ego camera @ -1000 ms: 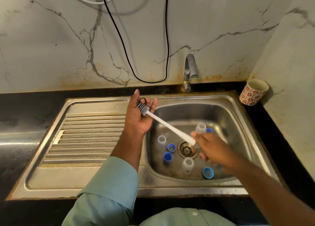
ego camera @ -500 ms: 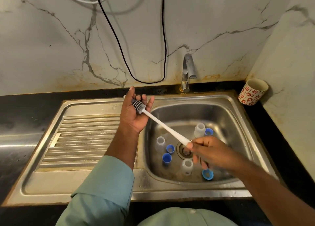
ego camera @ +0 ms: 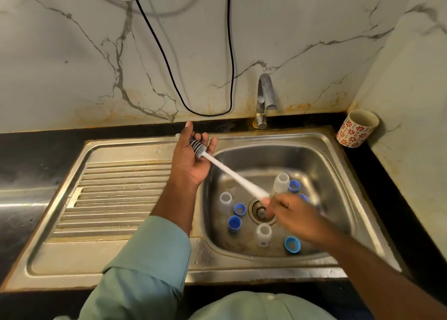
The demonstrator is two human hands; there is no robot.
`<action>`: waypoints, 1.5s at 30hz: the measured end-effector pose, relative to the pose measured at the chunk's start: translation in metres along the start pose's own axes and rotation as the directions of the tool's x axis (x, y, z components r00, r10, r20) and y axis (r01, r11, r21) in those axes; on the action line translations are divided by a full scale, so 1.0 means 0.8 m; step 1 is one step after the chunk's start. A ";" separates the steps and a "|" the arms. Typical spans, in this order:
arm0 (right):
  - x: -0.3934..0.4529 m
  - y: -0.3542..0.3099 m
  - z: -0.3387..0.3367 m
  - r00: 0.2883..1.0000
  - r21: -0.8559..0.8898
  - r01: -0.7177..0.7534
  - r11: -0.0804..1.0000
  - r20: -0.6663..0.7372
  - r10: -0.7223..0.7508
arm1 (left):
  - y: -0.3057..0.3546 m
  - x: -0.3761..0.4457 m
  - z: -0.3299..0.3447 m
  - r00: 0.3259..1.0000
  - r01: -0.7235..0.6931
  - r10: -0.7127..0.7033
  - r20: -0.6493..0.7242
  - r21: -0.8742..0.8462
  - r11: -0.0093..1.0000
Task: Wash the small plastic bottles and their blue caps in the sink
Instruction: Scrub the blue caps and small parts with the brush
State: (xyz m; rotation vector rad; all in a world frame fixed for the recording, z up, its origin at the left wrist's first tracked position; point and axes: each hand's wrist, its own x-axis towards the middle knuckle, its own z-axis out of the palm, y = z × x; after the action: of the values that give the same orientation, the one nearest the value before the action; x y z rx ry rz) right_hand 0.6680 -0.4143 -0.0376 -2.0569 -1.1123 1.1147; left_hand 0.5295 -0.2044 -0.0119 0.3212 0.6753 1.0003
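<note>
From the head camera: grips the bottle brush (ego camera: 232, 172) at both ends, as half a second ago and a second ago. Cradles the dark bristle head in the upturned left hand (ego camera: 191, 160), forefinger straight, other fingers loosely curled round it, above the seam between draining board (ego camera: 121, 194) and basin. Pinches the far end of the white handle in the right hand (ego camera: 295, 218), now blurred and a touch nearer the drain (ego camera: 260, 211) than before; looks like rubbing or checking the bristles rather than scrubbing. Leaves everything in the sink (ego camera: 333, 199) where it lay: three small plastic bottles standing on the basin floor, one at the back (ego camera: 281, 183), one at the left (ego camera: 225, 202), one at the front (ego camera: 263, 235), with blue caps scattered among them, two left of the drain (ego camera: 240, 209), one front right (ego camera: 292, 244), one just beside the back bottle (ego camera: 294, 186), another half hidden behind the right hand. Shows no water from the tap (ego camera: 264, 99). Means, by judgement, that washing proper has not begun: brush readied, no bottle or cap lifted yet. Stands a patterned cup (ego camera: 358, 128) on the dark bench (ego camera: 36, 150) in the right corner, well apart.
</note>
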 end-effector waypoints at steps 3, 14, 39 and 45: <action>-0.003 -0.002 -0.009 0.931 0.453 -0.223 0.863 0.362 0.050 | 0.002 -0.001 -0.003 0.997 0.031 -0.031 0.065 0.010 0.999; -0.009 0.001 -0.013 0.953 0.414 -0.156 0.897 0.301 0.026 | 0.001 -0.005 -0.006 0.995 0.042 -0.047 0.089 0.061 0.997; -0.008 -0.011 -0.026 0.988 0.555 -0.081 0.828 0.151 -0.005 | 0.001 -0.015 0.007 0.997 0.027 -0.028 0.068 0.027 0.999; -0.002 0.001 -0.013 0.883 -0.671 -0.008 0.741 -0.353 -0.309 | -0.011 -0.010 0.012 0.993 -0.072 0.075 -0.086 0.038 0.997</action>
State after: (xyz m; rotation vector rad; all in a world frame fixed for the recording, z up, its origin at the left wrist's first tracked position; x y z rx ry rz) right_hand 0.6765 -0.4164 -0.0322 -2.4917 -1.5328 0.1005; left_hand 0.5390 -0.2153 -0.0062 0.3363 0.7651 1.0787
